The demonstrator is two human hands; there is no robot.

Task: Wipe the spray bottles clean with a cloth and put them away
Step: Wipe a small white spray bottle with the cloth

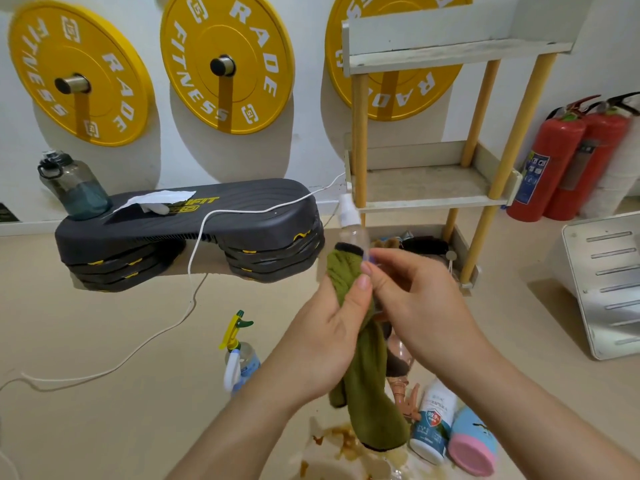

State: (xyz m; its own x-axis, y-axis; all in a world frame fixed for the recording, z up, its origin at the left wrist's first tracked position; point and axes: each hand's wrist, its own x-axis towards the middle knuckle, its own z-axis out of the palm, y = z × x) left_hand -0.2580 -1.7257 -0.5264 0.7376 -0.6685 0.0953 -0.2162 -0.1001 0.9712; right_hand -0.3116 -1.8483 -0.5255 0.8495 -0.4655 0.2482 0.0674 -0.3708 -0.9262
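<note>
Clear spray bottle [352, 233] is upright, left hand [325, 337] gripping green cloth [367, 393] around it, right hand [415, 299] pinching it.

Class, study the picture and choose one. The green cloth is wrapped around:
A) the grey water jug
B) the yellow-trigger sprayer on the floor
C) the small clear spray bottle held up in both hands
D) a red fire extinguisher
C: the left hand grips the green cloth round the small clear spray bottle, which the right hand pinches.
</note>
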